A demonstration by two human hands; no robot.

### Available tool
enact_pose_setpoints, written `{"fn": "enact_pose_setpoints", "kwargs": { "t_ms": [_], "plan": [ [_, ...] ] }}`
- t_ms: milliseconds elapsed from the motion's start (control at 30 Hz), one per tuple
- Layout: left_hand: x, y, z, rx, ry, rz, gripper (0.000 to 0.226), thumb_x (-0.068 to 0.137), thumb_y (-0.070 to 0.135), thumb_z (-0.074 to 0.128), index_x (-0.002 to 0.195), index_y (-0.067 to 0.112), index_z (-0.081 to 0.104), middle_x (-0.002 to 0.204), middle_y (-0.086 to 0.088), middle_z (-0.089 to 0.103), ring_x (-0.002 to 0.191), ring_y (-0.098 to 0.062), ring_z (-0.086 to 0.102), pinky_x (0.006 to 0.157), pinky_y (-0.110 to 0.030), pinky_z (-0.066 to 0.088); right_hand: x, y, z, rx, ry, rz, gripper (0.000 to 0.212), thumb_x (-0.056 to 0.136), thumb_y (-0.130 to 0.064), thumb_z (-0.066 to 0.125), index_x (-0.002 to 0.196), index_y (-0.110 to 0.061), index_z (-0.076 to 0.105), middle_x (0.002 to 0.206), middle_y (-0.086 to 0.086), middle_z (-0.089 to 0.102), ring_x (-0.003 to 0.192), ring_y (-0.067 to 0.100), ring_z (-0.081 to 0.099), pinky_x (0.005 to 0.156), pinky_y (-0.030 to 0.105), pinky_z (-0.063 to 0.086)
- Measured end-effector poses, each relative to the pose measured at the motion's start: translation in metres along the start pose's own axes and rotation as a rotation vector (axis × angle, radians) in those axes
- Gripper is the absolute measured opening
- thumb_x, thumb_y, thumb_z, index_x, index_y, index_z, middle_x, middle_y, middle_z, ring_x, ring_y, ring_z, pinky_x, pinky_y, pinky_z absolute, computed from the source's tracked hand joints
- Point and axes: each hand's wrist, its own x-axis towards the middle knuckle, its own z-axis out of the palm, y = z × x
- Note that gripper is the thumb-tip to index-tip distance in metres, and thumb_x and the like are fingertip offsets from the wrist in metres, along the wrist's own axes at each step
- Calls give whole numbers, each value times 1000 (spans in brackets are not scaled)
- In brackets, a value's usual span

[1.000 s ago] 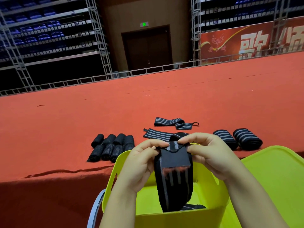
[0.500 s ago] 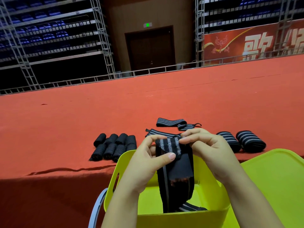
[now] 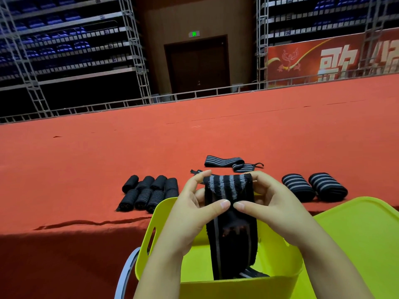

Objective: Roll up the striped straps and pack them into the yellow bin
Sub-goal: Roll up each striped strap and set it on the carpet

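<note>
Pinching a striped strap (image 3: 229,188) at its folded top end, the left hand (image 3: 190,214) and right hand (image 3: 272,208) hold it directly above the yellow bin (image 3: 216,285), thumbs meeting on its front. Its tail hangs down into the bin. Beyond the bin, on the red cloth (image 3: 86,169), lie rolled straps (image 3: 149,193), two thicker rolls (image 3: 314,186) and one loose strap (image 3: 231,164).
</note>
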Motion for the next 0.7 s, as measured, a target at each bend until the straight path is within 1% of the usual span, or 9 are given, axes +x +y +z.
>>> {"fn": "enact_pose_setpoints", "kwargs": {
  "t_ms": [67, 133, 233, 300, 367, 433, 533, 633, 700],
  "plan": [
    [0, -2, 0, 61, -3, 7, 47, 71, 10, 72, 115, 19, 60, 104, -6, 74, 100, -20, 69, 82, -32, 56, 0, 2, 1, 37, 29, 5, 38, 77, 3, 73, 107, -20, 63, 106, 3, 70, 102, 17, 66, 85, 33, 55],
    [1, -2, 0, 129, 45, 46, 36, 71, 6, 73, 104, 17, 67, 98, -3, 75, 95, -16, 70, 77, -28, 54, -1, 3, 2, 49, 20, 12, 37, 78, 1, 72, 105, -23, 63, 105, 3, 69, 100, 19, 67, 82, 33, 55],
    [1, 0, 2, 144, 76, 79, 34, 76, -11, 70, 97, 15, 69, 86, 2, 74, 85, -11, 69, 71, -24, 53, -2, 2, 0, -11, -9, 12, 38, 83, 5, 66, 105, -26, 62, 104, 0, 68, 98, 18, 67, 85, 36, 56],
    [1, 0, 3, 102, 72, 62, 35, 76, -14, 68, 94, 16, 71, 84, 1, 73, 83, -12, 69, 71, -25, 53, -3, 0, -1, -67, -16, -14, 38, 84, 5, 65, 103, -28, 64, 105, -2, 68, 97, 17, 67, 85, 37, 56],
    [2, -3, 3, 54, 54, 38, 33, 73, -5, 71, 90, 23, 74, 88, 0, 74, 87, -13, 69, 75, -27, 54, -2, -2, -1, -114, 11, -48, 38, 83, 5, 66, 100, -29, 66, 104, -3, 69, 95, 16, 67, 83, 37, 56],
    [3, -6, 3, 25, 13, 2, 28, 74, 8, 76, 91, 30, 75, 96, 0, 74, 95, -14, 68, 82, -30, 54, 0, -2, 0, -109, 64, -71, 39, 82, 8, 66, 92, -29, 69, 99, -5, 71, 86, 12, 67, 80, 33, 56],
    [0, -9, 3, -36, -67, -105, 21, 81, 28, 70, 101, 31, 73, 109, 0, 73, 105, -16, 67, 88, -38, 52, 2, -2, -1, -92, 145, -104, 48, 79, 16, 63, 83, -31, 70, 90, -4, 72, 78, 10, 67, 79, 30, 54],
    [-2, -9, 0, -79, -135, -135, 38, 82, 36, 68, 117, 22, 64, 118, -5, 70, 109, -20, 66, 80, -34, 55, 5, 0, -1, -72, 197, -137, 50, 77, 19, 62, 80, -29, 72, 90, -3, 74, 81, 11, 70, 79, 25, 55],
    [-2, -8, -1, -92, -148, -119, 62, 73, 54, 75, 121, 18, 61, 121, -7, 68, 112, -23, 64, 80, -35, 56, 6, 2, 1, -91, 230, -186, 52, 74, 23, 62, 80, -27, 73, 93, -5, 73, 88, 9, 69, 80, 18, 52]
  ]
}}
